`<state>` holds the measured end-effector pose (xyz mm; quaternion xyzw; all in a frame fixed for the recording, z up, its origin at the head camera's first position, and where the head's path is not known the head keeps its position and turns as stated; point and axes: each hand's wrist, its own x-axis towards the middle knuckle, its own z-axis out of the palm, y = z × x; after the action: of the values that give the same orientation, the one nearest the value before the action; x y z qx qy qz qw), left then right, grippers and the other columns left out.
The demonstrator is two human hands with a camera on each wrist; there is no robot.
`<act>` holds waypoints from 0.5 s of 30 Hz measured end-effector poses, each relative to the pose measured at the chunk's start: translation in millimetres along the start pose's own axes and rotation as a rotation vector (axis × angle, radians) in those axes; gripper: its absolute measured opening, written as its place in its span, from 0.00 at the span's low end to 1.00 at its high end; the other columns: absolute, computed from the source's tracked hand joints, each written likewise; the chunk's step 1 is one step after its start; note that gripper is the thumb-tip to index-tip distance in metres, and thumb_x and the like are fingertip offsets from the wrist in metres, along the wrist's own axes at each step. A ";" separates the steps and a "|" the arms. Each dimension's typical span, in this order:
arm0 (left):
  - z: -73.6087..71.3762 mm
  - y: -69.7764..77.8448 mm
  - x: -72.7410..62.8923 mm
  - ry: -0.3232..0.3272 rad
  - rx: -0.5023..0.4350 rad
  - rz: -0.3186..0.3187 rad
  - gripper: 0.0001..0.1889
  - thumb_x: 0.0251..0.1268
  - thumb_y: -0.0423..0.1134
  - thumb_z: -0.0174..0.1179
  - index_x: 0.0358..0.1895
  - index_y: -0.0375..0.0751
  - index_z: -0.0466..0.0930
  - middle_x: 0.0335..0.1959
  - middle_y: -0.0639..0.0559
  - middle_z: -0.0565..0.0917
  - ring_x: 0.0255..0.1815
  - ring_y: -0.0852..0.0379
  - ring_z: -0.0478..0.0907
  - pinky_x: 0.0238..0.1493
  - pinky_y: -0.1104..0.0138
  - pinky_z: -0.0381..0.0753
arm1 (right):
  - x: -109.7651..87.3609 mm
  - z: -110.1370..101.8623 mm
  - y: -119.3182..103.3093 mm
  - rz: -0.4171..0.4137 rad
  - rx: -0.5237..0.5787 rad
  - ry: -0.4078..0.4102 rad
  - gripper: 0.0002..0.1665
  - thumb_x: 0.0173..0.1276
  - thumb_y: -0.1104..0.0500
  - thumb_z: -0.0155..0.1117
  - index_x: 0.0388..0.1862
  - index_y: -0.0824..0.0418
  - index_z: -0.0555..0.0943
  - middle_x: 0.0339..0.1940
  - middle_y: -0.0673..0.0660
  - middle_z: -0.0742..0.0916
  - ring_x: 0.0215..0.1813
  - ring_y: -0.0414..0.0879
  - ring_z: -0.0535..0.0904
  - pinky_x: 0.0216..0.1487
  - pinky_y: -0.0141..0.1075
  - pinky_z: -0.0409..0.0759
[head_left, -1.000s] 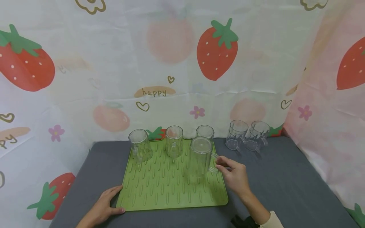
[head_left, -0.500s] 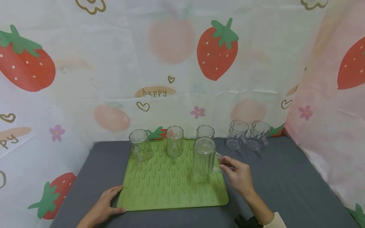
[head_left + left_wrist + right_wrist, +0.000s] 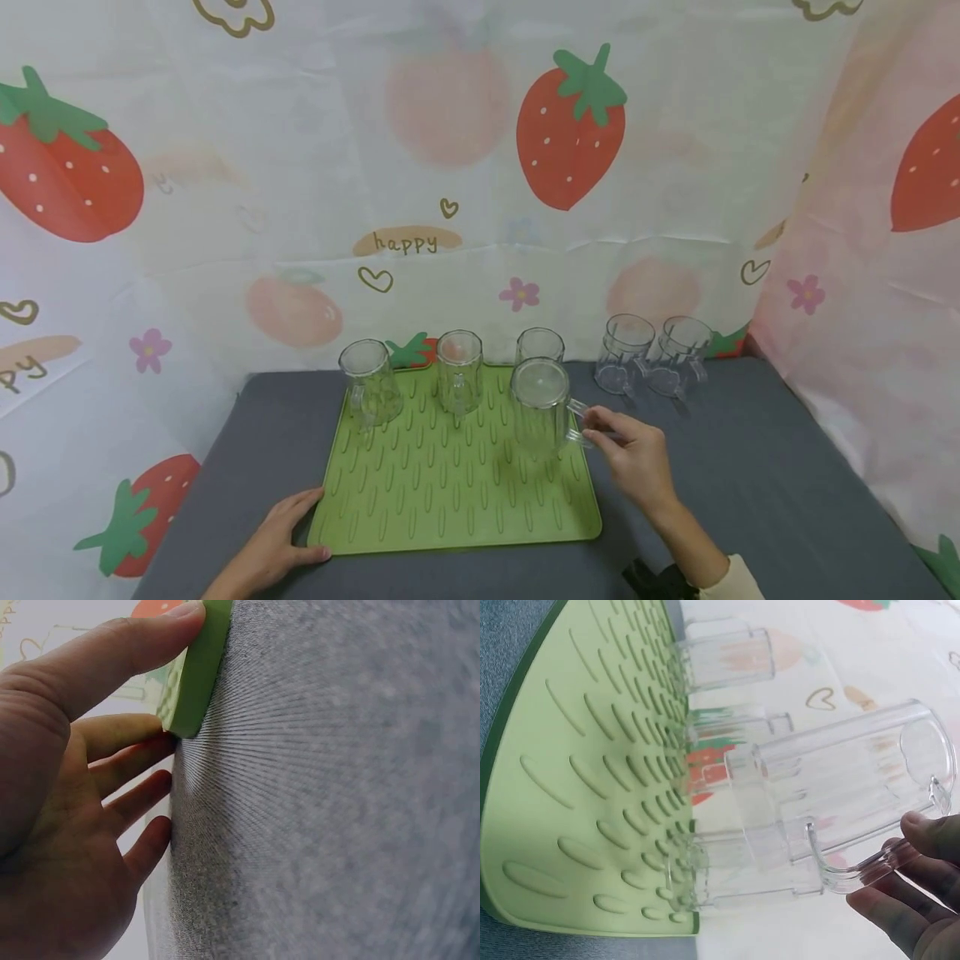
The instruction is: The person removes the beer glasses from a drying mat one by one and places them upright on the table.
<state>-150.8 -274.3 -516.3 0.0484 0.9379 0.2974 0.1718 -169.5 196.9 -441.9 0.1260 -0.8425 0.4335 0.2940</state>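
My right hand (image 3: 636, 457) pinches the handle (image 3: 844, 879) of a clear mug (image 3: 542, 408) between thumb and fingers. The mug is over the right part of a green ridged mat (image 3: 420, 500), and its upper end looks like a closed disc. In the right wrist view the mug slants, with its lower end apart from the mat. Spread fingers of my left hand (image 3: 268, 533) touch the mat's front left corner, the thumb on the front edge. Along the mat's back stand a left mug (image 3: 372, 387), a middle mug (image 3: 460, 375) and a right mug (image 3: 540, 343), partly hidden.
Two more clear mugs (image 3: 622, 357) (image 3: 678, 358) stand side by side on the grey tabletop (image 3: 750, 467), at the back right beyond the mat. Behind everything hangs a white curtain (image 3: 465, 192) printed with strawberries, and it also closes off both sides.
My right hand has carried the mug slightly to the right and a little up and back, its upper disc now facing me more. My left hand stays at the mat's corner.
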 end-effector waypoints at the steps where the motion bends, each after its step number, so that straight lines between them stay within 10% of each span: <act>1: 0.5 0.0 -0.2 0.000 -0.001 0.004 0.51 0.48 0.54 0.73 0.71 0.28 0.61 0.69 0.28 0.65 0.69 0.24 0.57 0.59 0.34 0.66 | 0.3 -0.5 0.1 -0.007 -0.001 0.002 0.14 0.51 0.75 0.72 0.39 0.68 0.87 0.34 0.60 0.90 0.35 0.50 0.87 0.36 0.19 0.81; 15: 0.7 -0.5 0.1 0.018 0.012 0.037 0.50 0.49 0.52 0.74 0.70 0.24 0.61 0.67 0.26 0.66 0.68 0.23 0.56 0.59 0.33 0.65 | 6.4 -3.6 1.7 -0.093 0.051 -0.013 0.19 0.47 0.79 0.71 0.41 0.71 0.86 0.36 0.61 0.90 0.35 0.53 0.87 0.40 0.19 0.81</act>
<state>-150.7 -274.4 -517.1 0.0642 0.9401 0.2956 0.1574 -174.0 201.1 -437.6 0.1753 -0.8263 0.4399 0.3049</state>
